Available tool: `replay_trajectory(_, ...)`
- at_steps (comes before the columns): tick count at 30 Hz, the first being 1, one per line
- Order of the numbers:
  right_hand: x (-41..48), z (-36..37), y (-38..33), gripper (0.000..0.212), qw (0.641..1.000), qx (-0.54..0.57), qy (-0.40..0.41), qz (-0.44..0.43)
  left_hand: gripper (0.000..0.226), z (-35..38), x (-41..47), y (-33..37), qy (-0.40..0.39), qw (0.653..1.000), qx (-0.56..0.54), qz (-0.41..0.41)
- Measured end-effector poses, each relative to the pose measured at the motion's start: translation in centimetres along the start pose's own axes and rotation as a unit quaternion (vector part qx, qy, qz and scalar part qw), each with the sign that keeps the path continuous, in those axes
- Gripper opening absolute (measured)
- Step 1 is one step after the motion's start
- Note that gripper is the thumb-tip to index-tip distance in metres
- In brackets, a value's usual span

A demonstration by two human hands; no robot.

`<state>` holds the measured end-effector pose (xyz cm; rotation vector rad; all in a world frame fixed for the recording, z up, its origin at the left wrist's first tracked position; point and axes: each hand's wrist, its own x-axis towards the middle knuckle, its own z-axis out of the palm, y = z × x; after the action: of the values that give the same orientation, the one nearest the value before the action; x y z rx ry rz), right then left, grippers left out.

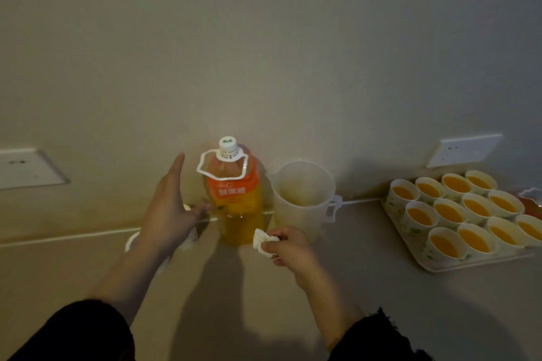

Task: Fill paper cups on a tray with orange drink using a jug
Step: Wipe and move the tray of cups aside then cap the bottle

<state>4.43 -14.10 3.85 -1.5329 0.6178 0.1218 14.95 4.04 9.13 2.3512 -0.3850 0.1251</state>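
jug (302,199) at centre frame, upright, looks near empty: light, stiff plastic, best taken by its side handle. bottle (236,196) just left of it, capped, part full, likely heavy. filled cups (448,209) on tray (440,265), right. left hand (167,208) spread open, holding nothing; right hand (286,246) pinches a crumpled tissue (262,240).

Dim, warm light is falling from behind the camera, throwing long soft shadows of both forearms across the pale beige countertop (366,287) toward the wall. The open left hand (165,208) is smearing with motion blur, and wide-angle distortion is bending the white wall sockets (28,168) at the edges.
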Motion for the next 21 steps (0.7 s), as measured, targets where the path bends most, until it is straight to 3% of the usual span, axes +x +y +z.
replay_trajectory(7,-1.8,5.4,1.0,0.024,0.994,-0.063,-0.081,-0.045,0.082,0.2,-11.3,-0.8,0.003,0.983,-0.117,-0.142)
replay_trajectory(10,-2.7,7.7,1.5,0.024,0.985,-0.122,-0.115,-0.047,0.056,0.9,-15.3,-1.1,-0.017,0.927,-0.243,-0.284)
replay_trajectory(13,-3.3,9.2,2.0,0.027,0.975,-0.177,-0.130,-0.030,0.032,1.1,-17.5,-1.0,-0.003,0.809,-0.414,-0.418)
replay_trajectory(15,-3.4,9.7,2.3,0.025,0.965,-0.215,-0.143,-0.038,0.029,1.0,-18.2,-1.4,0.008,0.758,-0.464,-0.458)
replay_trajectory(21,-3.5,10.0,2.0,0.018,0.948,-0.212,-0.236,-0.013,0.018,1.3,-17.6,-2.3,0.076,0.740,-0.480,-0.466)
